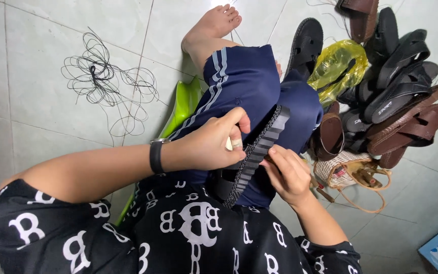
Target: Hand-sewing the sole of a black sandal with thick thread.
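Sandal: a black sandal point(259, 152) with a ribbed sole edge is held on its side across the lap, against the dark blue shorts point(249, 81).
Left hand: the left hand point(214, 144) is curled around the upper side of the sandal, thumb and fingers closed on it; a small pale object is pinched at the fingertips, too small to be identified.
Right hand: the right hand point(287, 175) is pressed to the sole's lower edge, fingers bent together on the rim.
Step in hand: hand-stitching or finishing along the sole's edge is judged to be under way, with the sandal steadied by both hands.
Next move: a firm hold by one hand is likely needed while the edge is worked by the other, with the sandal kept on edge.
Thread: a loose tangle of black cord point(105, 78) is lying on the tiled floor point(41, 45), well apart from the hands.
Nearby: a pile of brown and black sandals point(401, 91), a yellow plastic bag point(338, 66) and a small woven basket point(345, 170) are seen beside the right knee.
Wrist: a black wristband point(156, 156) is worn on the left wrist.
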